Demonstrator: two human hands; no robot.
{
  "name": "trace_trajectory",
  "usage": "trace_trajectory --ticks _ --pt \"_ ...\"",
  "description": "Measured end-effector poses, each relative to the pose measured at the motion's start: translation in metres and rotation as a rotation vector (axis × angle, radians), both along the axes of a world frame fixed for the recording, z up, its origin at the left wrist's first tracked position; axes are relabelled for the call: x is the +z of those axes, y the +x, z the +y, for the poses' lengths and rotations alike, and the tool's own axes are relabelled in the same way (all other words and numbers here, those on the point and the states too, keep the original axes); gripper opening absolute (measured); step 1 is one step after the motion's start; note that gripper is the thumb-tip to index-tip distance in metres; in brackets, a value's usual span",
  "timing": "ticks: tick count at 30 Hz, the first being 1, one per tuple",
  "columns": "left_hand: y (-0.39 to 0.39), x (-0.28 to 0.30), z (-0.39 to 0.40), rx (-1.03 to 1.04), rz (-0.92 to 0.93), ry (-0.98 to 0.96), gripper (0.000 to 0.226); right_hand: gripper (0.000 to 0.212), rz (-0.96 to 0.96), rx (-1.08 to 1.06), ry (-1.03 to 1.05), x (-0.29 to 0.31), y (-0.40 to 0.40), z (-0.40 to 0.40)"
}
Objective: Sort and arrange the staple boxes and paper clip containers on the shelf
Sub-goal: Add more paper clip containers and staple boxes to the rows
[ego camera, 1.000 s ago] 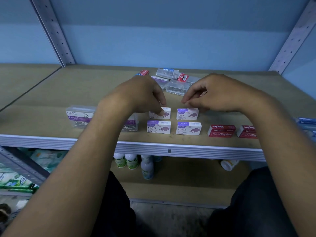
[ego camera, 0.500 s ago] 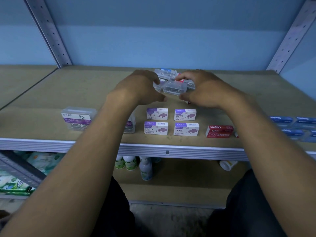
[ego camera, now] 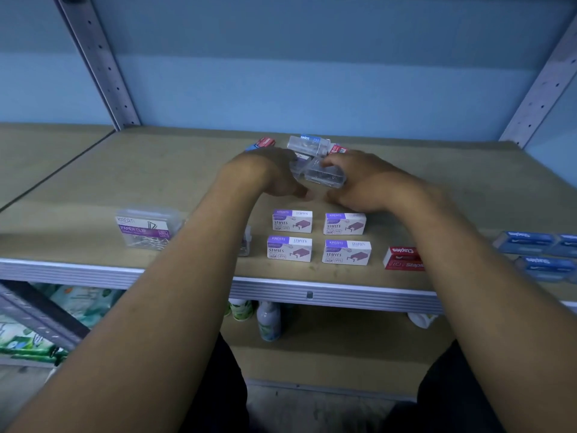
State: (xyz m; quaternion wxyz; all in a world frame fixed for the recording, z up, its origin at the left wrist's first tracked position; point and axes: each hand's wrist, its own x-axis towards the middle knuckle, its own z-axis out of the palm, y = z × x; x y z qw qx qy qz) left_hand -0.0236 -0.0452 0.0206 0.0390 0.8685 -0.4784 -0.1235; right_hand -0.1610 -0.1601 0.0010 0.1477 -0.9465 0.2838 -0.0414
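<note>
Far back on the shelf board [ego camera: 93,182], my right hand [ego camera: 368,182] grips a clear paper clip container [ego camera: 324,175] by its right end. My left hand [ego camera: 265,175] curls beside a second clear container [ego camera: 297,165]; its fingertips are hidden. Behind them lie another clear container [ego camera: 309,143] and red staple boxes [ego camera: 265,142]. Several purple-and-white staple boxes [ego camera: 292,220] form two rows near the front. A red staple box [ego camera: 402,259] sits to their right, and blue staple boxes [ego camera: 527,242] further right. A labelled paper clip box [ego camera: 146,228] stands front left.
A clear container [ego camera: 246,242] is partly hidden behind my left forearm. Metal uprights [ego camera: 96,57] flank the back corners. The shelf's metal front edge [ego camera: 312,293] runs below the boxes. Bottles [ego camera: 268,320] stand on the lower shelf, with packets [ego camera: 18,339] at lower left.
Both hands left the purple staple boxes and moved back to the pile of clear containers. My right hand has taken hold of one container, now slightly raised.
</note>
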Motion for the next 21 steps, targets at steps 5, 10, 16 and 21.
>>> trace_trajectory --ticks 5,10,16,21 --pt "0.000 0.003 0.001 0.014 0.007 0.024 0.084 0.057 -0.002 -0.001 -0.023 0.000 0.001 -0.002" --pt "-0.003 0.006 0.006 0.013 -0.021 0.037 0.079 0.045 -0.044 0.000 -0.031 0.002 -0.001 0.003" --pt "-0.013 0.011 0.019 0.002 -0.076 0.005 0.076 0.026 -0.129 0.021 -0.030 0.004 -0.002 0.009" --pt "-0.013 0.015 0.020 0.008 -0.068 -0.049 0.069 0.029 -0.144 0.020 -0.021 0.005 -0.002 0.011"
